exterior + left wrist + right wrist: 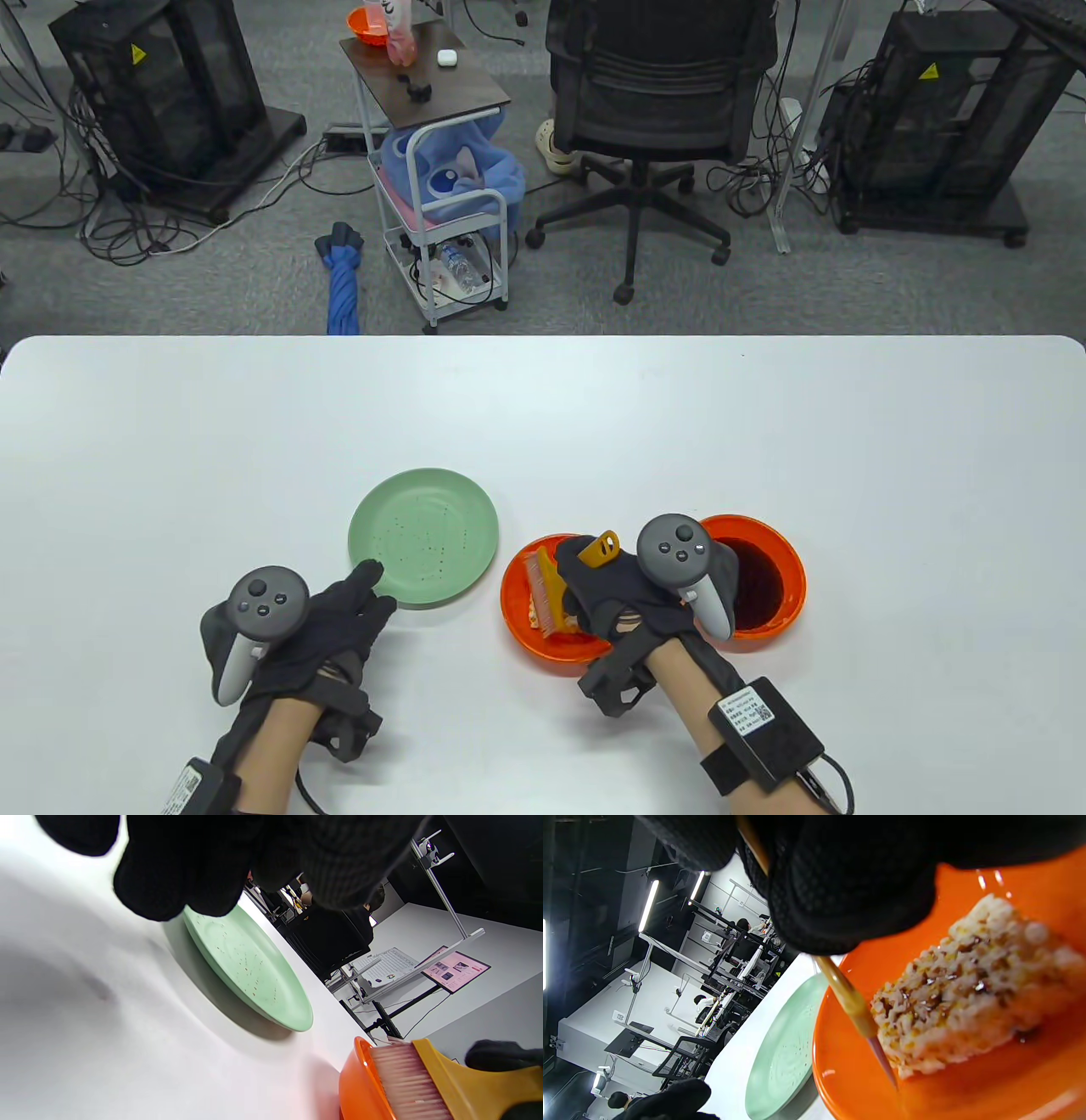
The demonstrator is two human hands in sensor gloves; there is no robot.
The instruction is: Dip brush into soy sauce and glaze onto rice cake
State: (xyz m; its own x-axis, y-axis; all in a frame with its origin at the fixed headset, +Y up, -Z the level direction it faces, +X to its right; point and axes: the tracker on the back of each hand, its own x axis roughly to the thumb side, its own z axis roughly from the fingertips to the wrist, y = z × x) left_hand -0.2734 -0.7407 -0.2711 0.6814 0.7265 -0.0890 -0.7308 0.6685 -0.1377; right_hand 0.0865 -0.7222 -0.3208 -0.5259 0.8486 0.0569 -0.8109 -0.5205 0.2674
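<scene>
Right now the right hand (632,594) is wrapped around the handle of the yellow brush (551,594), and the bristles (882,1056) are down against the rice cake (971,1001) in the orange bowl (522,628) directly beneath that hand. The cake already shows brown streaks on its top, so I'd guess the glazing is partway done. The bowl of soy sauce (759,577) sits just to the outer side of the right hand, its rim touching or nearly touching the rice-cake bowl; I can't tell which.

The left hand (339,615) holds nothing. It lies loosely on the table (543,407) with its fingertips (369,573) at the near edge of the green plate (424,535), well away from the bowl being worked in.

That is where I'd expect trouble. Nothing steadies the rice-cake bowl, so a firm stroke could skate it sideways across the smooth table, or knock it into the sauce bowl and slop the dark liquid over the rim. The cake itself looks loose and grainy; pressing hard or dragging the bristles could pull grains off or break a corner. A further dip means carrying a wet brush across the gap between the two bowls, and drips on the white table seem likely if it's overloaded. The tracker on the back of the right hand hangs close over the sauce bowl too, so a careless swing might catch its rim.
</scene>
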